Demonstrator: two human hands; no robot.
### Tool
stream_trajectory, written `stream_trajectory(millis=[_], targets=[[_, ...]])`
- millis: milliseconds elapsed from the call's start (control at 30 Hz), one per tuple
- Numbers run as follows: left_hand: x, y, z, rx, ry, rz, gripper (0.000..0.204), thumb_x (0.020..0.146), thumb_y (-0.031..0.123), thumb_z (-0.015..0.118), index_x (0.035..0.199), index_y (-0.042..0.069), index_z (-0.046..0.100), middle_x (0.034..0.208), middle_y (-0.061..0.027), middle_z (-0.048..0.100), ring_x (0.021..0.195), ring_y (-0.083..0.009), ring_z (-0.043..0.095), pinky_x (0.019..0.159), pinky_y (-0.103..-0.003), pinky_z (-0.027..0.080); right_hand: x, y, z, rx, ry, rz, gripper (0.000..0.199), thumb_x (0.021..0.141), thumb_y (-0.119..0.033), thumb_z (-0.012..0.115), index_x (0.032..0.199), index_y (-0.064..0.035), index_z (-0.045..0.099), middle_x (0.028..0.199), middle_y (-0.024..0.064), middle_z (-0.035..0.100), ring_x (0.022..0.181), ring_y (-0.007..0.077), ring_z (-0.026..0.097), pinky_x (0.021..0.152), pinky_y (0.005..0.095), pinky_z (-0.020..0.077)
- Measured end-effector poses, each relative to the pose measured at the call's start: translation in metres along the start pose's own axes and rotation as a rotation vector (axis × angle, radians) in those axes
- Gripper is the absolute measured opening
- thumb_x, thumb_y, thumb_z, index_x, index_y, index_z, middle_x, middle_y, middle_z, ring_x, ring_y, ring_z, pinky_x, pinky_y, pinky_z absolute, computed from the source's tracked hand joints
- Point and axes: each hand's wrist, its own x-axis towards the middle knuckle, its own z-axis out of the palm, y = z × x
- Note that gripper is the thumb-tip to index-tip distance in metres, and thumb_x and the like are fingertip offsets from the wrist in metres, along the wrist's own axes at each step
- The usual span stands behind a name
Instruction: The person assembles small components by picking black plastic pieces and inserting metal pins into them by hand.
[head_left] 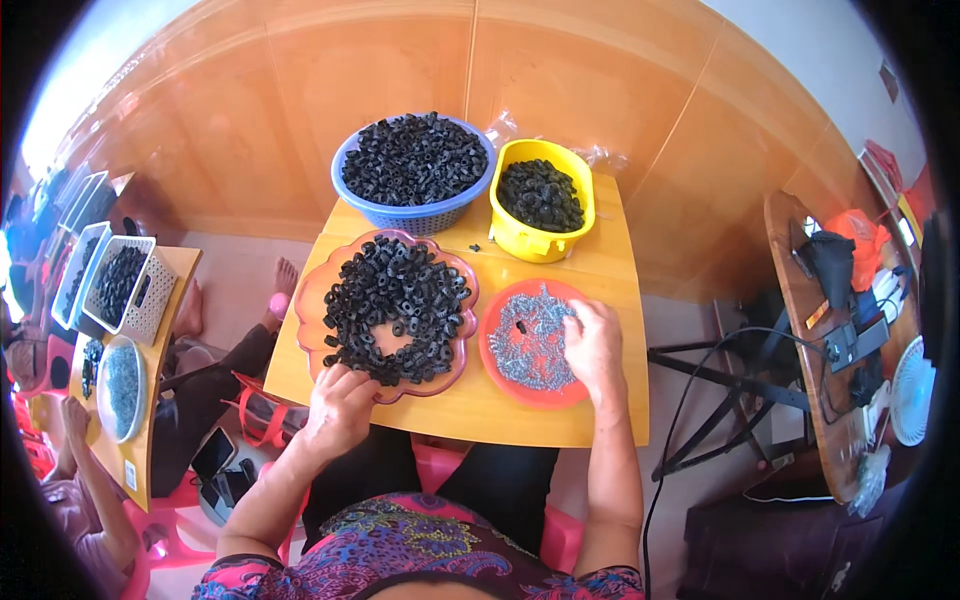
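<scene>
My left hand (340, 412) is at the near left edge of a pink, scalloped tray (314, 298), its fingers curled together against the black parts. Small black ring-like plastic parts (398, 275) fill most of that tray, leaving a bare patch near its middle. Over the right side of a round orange-red plate (545, 398) is my right hand (596, 348), fingers bent and drawn together. Many small silvery screws (535, 365) cover the plate, with one dark piece (520, 327) among them. Whatever lies between the fingertips of either hand is too small or hidden.
Behind the tray stand a blue basket (365, 207) and a yellow tub (520, 240), both heaped with black parts. At left, another person's hand (75, 415) is beside a second table (165, 370) with baskets. A wooden table (800, 340) with cables and a fan (910, 395) stands right.
</scene>
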Motion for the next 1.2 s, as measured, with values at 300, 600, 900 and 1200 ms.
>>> stream_trajectory(millis=[300,600,900,1200], targets=[[-0.003,0.001,-0.021,-0.064,-0.050,-0.044,0.018,0.064,0.002,0.061,0.081,0.004,0.065,0.082,-0.0078,0.061,0.074,-0.0261,0.056,0.067,-0.037,0.043,0.122,-0.026,0.134,0.136,-0.426,-0.390,0.030,0.084,-0.003,0.050,0.110,-0.0059,0.065,0.116,0.0283,0.056,0.104,0.0402,0.057,0.091,0.0410,0.0463],[-0.006,-0.014,-0.026,-0.096,-0.092,0.015,0.029,0.058,0.006,0.063,0.087,0.002,0.063,0.084,-0.0059,0.059,0.073,-0.0230,0.053,0.064,-0.035,0.040,0.157,-0.056,0.189,-0.345,-0.688,-0.265,0.040,0.092,-0.015,0.039,0.128,-0.0216,0.055,0.143,0.0300,0.030,0.133,0.0473,0.027,0.109,0.0497,0.0277],[0.002,-0.009,-0.032,-0.120,-0.115,0.008,0.027,0.063,0.010,0.066,0.087,0.001,0.063,0.083,-0.0073,0.058,0.073,-0.0236,0.053,0.064,-0.035,0.041,0.150,-0.035,0.198,-0.330,-0.583,-0.429,0.041,0.088,-0.013,0.042,0.127,-0.0152,0.055,0.137,0.0160,0.045,0.128,0.0350,0.040,0.100,0.0479,0.0380],[0.076,-0.046,-0.082,-0.358,-0.054,-0.125,0.026,0.072,0.010,0.072,0.094,-0.002,0.063,0.092,-0.0160,0.061,0.088,-0.0335,0.058,0.077,-0.041,0.047,0.147,-0.057,0.182,-0.219,-0.541,-0.423,0.035,0.086,-0.011,0.043,0.117,-0.0094,0.059,0.117,0.0161,0.059,0.109,0.0321,0.056,0.089,0.0450,0.0459]])
